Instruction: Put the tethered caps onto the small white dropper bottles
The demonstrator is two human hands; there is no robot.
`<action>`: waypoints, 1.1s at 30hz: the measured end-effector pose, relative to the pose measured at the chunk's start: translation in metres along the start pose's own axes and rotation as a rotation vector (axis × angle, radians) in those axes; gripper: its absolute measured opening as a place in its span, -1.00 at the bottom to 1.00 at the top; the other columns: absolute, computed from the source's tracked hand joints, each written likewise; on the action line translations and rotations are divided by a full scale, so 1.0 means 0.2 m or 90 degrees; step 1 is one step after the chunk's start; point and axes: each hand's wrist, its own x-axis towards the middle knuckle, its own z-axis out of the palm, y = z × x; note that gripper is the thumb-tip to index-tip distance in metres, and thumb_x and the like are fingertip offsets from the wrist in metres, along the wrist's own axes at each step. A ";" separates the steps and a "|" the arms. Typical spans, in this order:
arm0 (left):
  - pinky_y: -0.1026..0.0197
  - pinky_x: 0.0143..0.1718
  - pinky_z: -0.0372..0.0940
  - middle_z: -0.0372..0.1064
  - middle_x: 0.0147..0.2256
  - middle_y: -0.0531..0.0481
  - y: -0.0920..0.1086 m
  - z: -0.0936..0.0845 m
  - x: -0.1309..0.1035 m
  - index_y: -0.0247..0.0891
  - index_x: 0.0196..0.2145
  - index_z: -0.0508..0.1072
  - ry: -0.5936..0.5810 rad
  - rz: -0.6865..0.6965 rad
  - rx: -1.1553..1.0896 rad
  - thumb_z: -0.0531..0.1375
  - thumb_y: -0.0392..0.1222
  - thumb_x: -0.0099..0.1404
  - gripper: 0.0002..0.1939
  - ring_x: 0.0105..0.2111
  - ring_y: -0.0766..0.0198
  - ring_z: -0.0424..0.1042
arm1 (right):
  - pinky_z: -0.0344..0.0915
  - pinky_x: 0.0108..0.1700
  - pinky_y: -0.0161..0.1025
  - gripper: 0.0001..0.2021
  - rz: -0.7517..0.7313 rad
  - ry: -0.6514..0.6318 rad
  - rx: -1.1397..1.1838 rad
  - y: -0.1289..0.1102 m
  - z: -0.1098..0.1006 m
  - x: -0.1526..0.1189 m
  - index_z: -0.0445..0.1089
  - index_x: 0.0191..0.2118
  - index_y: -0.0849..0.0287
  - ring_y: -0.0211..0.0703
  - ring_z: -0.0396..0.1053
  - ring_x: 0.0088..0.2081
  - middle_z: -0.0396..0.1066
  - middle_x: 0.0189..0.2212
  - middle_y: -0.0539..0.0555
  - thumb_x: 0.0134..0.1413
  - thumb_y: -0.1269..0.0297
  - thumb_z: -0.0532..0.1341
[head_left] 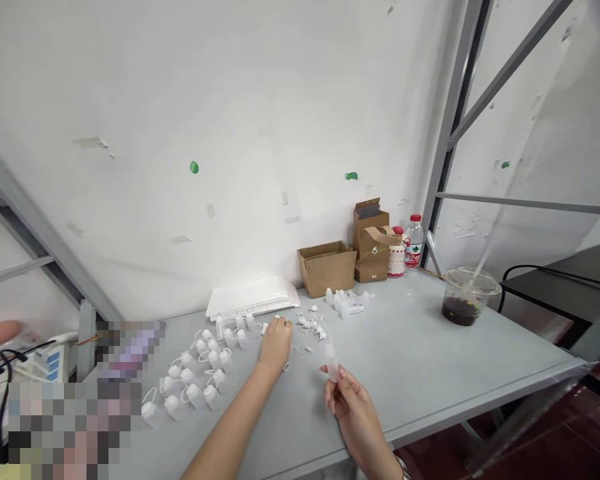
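Note:
Upright in the fingers of my right hand (353, 403) is a small translucent plastic bottle (331, 363), with a thin curved white strip rising from its top. My left hand (277, 341) reaches to the tabletop with curled fingers; its fingertips are hidden, so what they grip cannot be made out. Just right of it lies a loose heap of small white caps with straps (311, 325). To its left stand several small bottles with white caps and looped straps (195, 393), in rough rows. A cluster of uncapped small bottles (347, 303) sits beyond the heap.
On the grey table (405, 360), a stack of white sheets (253, 298) and an open cardboard box (329, 270) rest by the wall. Further right are a brown paper bag (373, 250), a red-capped water bottle (414, 243) and a plastic cup with dark drink (463, 303).

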 end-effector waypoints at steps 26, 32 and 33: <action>0.16 -0.14 0.24 0.48 -0.30 -0.16 0.19 -0.18 -0.44 -0.33 -0.38 0.51 0.020 -0.343 -1.273 0.34 -0.13 -0.11 -0.70 -0.20 0.14 0.40 | 0.19 -0.44 -0.32 -0.76 -0.035 -0.047 -0.209 0.03 0.03 -0.01 0.40 -0.45 0.21 -0.28 0.23 -0.55 0.36 -0.58 -0.03 -0.20 0.14 0.34; 0.11 -0.15 0.26 0.49 -0.35 -0.15 0.19 -0.20 -0.47 -0.33 -0.42 0.48 0.061 -0.328 -1.217 0.33 -0.11 -0.10 -0.72 -0.24 0.09 0.44 | 0.19 -0.42 -0.31 -0.76 -0.048 -0.053 -0.274 0.05 0.01 -0.02 0.38 -0.40 0.21 -0.26 0.23 -0.51 0.31 -0.58 -0.04 -0.12 0.13 0.28; 0.11 -0.15 0.26 0.50 -0.34 -0.15 0.19 -0.20 -0.47 -0.33 -0.42 0.47 0.075 -0.331 -1.203 0.33 -0.11 -0.10 -0.72 -0.24 0.09 0.44 | 0.19 -0.41 -0.31 -0.77 -0.055 -0.050 -0.298 0.06 0.01 -0.02 0.38 -0.39 0.21 -0.25 0.22 -0.50 0.29 -0.58 -0.05 -0.10 0.13 0.27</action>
